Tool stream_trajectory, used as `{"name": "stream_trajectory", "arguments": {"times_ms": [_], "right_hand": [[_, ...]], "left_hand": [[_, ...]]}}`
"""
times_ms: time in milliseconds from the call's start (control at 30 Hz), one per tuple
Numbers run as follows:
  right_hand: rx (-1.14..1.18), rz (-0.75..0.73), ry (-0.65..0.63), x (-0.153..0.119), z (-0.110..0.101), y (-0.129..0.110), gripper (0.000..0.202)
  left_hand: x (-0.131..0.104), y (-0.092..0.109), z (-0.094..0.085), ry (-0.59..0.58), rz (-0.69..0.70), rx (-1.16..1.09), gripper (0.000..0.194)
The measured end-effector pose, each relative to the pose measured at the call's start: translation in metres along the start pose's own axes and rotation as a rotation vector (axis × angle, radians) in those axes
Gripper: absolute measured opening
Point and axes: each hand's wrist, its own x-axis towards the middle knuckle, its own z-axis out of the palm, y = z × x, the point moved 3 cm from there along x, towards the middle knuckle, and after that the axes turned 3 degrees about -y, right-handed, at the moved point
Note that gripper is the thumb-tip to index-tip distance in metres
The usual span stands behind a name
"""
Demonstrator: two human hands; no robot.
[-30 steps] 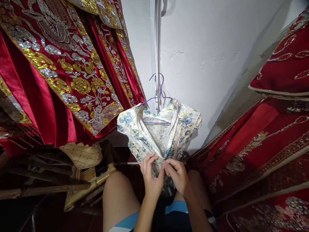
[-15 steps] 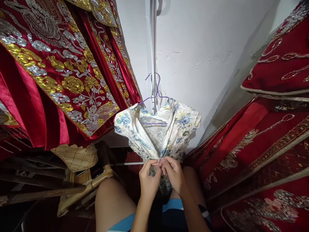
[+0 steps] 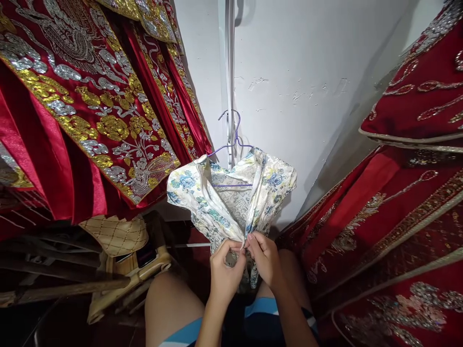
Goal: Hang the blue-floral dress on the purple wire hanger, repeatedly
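Note:
A white floral garment point(image 3: 217, 207) with blue, green and yellow flowers hangs from a purple hanger point(image 3: 237, 140) in front of the wall. Its V-shaped front opening runs down to my two hands. My left hand point(image 3: 227, 267) pinches the left front edge at the bottom of the V. Right beside it, my right hand point(image 3: 264, 258) pinches the other front edge, fingertips nearly touching the left ones. Whatever small detail lies between the fingertips is too small to make out. The lower part of the garment hangs partly hidden behind my hands.
Red embroidered clothes point(image 3: 119, 130) hang at the left, and more red beaded garments point(image 3: 398, 193) at the right. A wooden chair point(image 3: 133, 282) with a cream quilted cloth point(image 3: 115, 236) stands at lower left. A metal pole point(image 3: 227, 62) runs up the white wall point(image 3: 307, 58).
Both hands have shifted slightly right with the garment's front edges between their fingers. The garment's shoulders have swung slightly left, and the lower fabric hangs differently.

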Motion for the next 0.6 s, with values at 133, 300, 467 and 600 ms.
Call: {"name": "stream_trajectory", "arguments": {"times_ms": [133,300,467,600], "right_hand": [[0.005,0.001,0.009,-0.001,0.002,0.001,0.044],[0.027,0.015,0.012,-0.002,0.003,-0.003,0.043],[0.014,0.01,0.005,-0.001,0.003,-0.007,0.042],[0.027,-0.048,0.02,0.005,0.001,-0.009,0.04]], "left_hand": [[-0.003,0.0,-0.002,-0.005,-0.008,-0.001,0.009],[-0.004,0.0,-0.005,-0.018,-0.012,-0.016,0.01],[-0.003,0.0,-0.006,-0.025,-0.012,-0.012,0.011],[-0.002,0.0,-0.006,-0.021,-0.013,-0.019,0.01]]}}
